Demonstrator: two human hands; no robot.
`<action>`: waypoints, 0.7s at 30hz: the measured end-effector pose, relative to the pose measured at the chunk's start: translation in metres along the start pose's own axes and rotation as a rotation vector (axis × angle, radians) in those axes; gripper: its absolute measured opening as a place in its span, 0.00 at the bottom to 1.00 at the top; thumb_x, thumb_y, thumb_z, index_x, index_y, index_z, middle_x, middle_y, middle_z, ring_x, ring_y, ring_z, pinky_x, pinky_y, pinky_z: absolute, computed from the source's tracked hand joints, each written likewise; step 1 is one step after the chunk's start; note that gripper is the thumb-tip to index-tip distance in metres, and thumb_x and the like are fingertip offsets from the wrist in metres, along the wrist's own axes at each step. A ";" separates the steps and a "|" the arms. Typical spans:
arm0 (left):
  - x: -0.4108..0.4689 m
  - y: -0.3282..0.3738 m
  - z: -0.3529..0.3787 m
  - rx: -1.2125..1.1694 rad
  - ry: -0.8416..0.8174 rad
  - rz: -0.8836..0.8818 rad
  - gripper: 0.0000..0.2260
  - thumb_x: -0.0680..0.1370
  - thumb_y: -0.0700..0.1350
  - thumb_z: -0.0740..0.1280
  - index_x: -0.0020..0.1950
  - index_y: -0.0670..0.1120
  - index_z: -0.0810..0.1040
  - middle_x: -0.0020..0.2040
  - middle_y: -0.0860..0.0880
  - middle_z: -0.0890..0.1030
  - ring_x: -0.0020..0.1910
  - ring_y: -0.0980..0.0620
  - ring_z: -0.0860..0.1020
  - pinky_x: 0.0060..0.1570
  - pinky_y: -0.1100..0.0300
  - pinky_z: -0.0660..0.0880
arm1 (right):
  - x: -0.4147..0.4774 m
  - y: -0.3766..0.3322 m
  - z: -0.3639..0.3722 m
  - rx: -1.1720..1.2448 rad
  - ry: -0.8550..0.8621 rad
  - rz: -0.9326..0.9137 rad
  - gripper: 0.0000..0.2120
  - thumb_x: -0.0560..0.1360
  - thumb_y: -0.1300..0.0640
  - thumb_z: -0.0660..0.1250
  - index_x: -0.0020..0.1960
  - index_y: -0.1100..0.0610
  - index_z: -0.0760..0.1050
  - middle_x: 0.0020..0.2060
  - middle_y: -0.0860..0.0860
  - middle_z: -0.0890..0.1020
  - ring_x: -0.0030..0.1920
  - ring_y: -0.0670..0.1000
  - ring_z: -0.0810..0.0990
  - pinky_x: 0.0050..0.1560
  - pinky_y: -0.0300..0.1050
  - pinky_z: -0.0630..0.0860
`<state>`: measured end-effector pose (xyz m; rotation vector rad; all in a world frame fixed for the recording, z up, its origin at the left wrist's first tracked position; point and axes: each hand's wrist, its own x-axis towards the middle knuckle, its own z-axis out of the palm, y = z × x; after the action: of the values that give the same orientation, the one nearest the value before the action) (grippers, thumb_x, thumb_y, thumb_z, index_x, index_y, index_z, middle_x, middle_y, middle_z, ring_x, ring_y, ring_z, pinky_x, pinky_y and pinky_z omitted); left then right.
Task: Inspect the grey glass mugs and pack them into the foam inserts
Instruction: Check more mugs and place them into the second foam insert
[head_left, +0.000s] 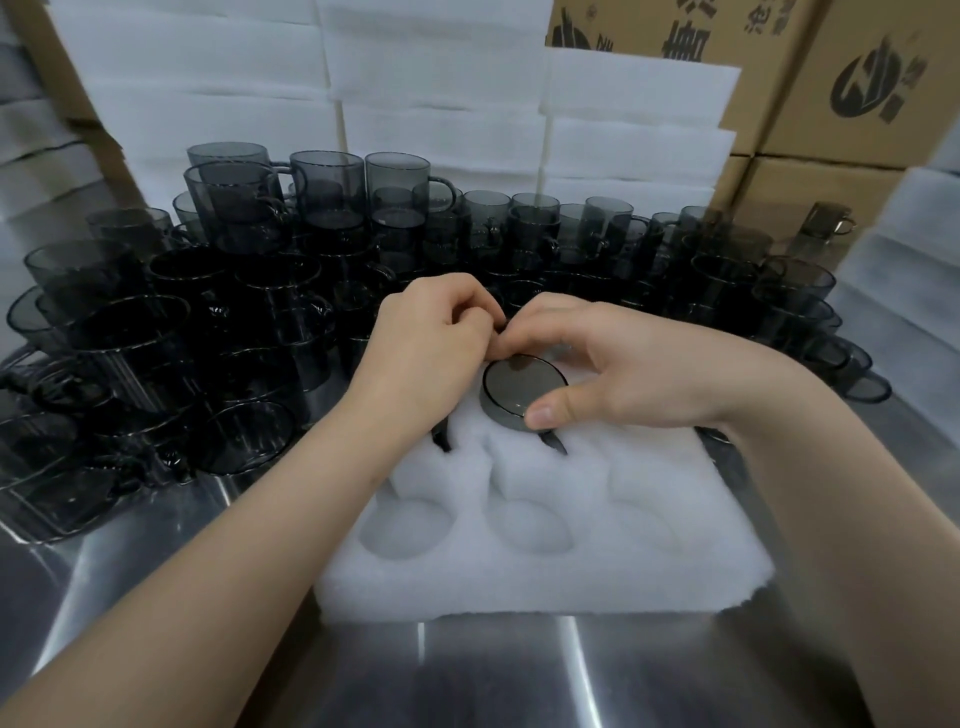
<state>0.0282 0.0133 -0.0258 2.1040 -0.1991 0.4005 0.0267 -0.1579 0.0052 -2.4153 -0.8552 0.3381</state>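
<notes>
The packing step was in hand: a grey glass mug sat upside down in a far-row pocket of the white foam insert, its flat base facing up and only the top band of its wall showing above the foam. Its long axis ran straight down into the pocket, mouth downward, with a dark handle tip poking out of the slot on the near side. The right hand was curled over the mug, thumb pressed on the near edge of the base and fingers wrapped round the far side. The left hand was loosely closed just beside it, fingertips meeting the right hand's at the mug's far edge; whether it gripped anything of its own could not be told. Another handle stuck up from the pocket left of the mug. The insert's near row stood empty. Next, judging by this, came seating the mug fully, then drawing another from the crowd of mugs on the table beyond the insert.
</notes>
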 end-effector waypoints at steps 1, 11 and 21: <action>-0.001 0.000 0.000 -0.012 0.023 0.010 0.12 0.74 0.36 0.61 0.42 0.48 0.82 0.37 0.53 0.82 0.36 0.58 0.78 0.34 0.68 0.72 | 0.000 -0.002 0.000 -0.026 -0.005 0.003 0.24 0.72 0.57 0.74 0.66 0.51 0.73 0.59 0.45 0.72 0.62 0.41 0.71 0.67 0.38 0.65; -0.006 0.005 0.000 0.073 -0.005 0.060 0.09 0.72 0.37 0.61 0.37 0.47 0.78 0.34 0.51 0.80 0.33 0.51 0.75 0.36 0.54 0.75 | 0.005 -0.011 0.002 -0.169 0.023 0.051 0.19 0.69 0.54 0.76 0.58 0.43 0.78 0.46 0.45 0.69 0.50 0.43 0.71 0.54 0.34 0.68; -0.002 -0.002 0.003 0.170 -0.121 0.022 0.10 0.74 0.42 0.61 0.38 0.53 0.78 0.33 0.53 0.78 0.33 0.53 0.74 0.35 0.56 0.73 | 0.004 0.011 -0.002 0.084 0.055 -0.005 0.14 0.67 0.50 0.77 0.49 0.36 0.80 0.43 0.40 0.77 0.45 0.40 0.76 0.49 0.32 0.72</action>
<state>0.0276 0.0122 -0.0298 2.2970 -0.2666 0.3123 0.0365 -0.1632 0.0001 -2.3335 -0.8063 0.2982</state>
